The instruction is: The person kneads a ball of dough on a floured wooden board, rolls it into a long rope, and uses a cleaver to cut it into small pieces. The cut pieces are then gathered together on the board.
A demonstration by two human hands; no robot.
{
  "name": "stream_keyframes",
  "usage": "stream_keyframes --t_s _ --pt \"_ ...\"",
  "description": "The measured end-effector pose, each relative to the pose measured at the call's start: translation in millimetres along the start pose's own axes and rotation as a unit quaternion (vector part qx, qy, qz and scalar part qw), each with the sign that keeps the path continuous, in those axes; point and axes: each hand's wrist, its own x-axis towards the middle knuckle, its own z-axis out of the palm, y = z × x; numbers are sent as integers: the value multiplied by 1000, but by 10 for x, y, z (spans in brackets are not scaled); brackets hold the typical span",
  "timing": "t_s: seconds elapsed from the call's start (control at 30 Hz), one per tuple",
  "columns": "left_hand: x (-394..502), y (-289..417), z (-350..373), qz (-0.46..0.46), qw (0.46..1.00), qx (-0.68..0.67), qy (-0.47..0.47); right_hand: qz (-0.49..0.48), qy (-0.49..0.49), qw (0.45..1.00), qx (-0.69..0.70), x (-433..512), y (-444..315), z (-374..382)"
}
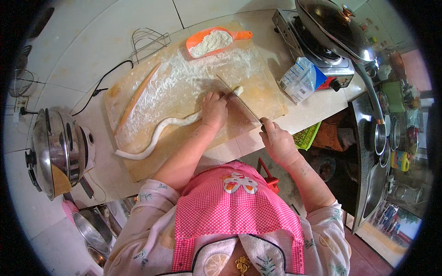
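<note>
A long white rope of dough (156, 135) curves across a floured wooden board (179, 86). Over its right end, my left hand (214, 109) rests with the fingers curled down on the dough. My right hand (279, 142) grips the handle of a kitchen knife (243, 102), whose blade slants up and left just beside my left fingertips. On the blade's far side sits a small piece of dough (238, 90); whether it is separate from the rope is hidden by the knife. A tapered wooden rolling pin (139, 95) lies along the board's left part.
An orange scoop (238, 35) of flour (214, 43) rests at the board's far edge. To the right are a plastic packet (300, 81) and a gas stove (336, 74) bearing a lidded pan (331, 31). A steel pot (57, 151) stands left, near a wire rack (148, 41).
</note>
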Motion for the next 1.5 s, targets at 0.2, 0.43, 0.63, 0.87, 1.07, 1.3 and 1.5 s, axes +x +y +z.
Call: stream_keyframes --t_s 0.2,0.43,0.63,0.87,1.07,1.3,1.5 --pt "-17 12 -57 -5 1000 -2 -3 21 -16 1000 -16 118 -69 -10" --pt "-78 -242 61 19 989 -84 124 59 -42 985 159 519 192 61" --pt "-189 -240 0 86 980 -137 119 54 29 975 212 327 143 28" --pt "-201 -173 -78 87 987 -111 77 62 -10 978 197 138 -91 -125" --pt "-195 -206 -7 96 981 -127 113 35 -7 982 186 194 -124 -10" --pt "-219 -220 -39 100 982 -102 127 33 -25 991 127 369 -145 169" --pt "-261 -415 -129 44 986 -77 140 18 10 989 145 554 -81 269"
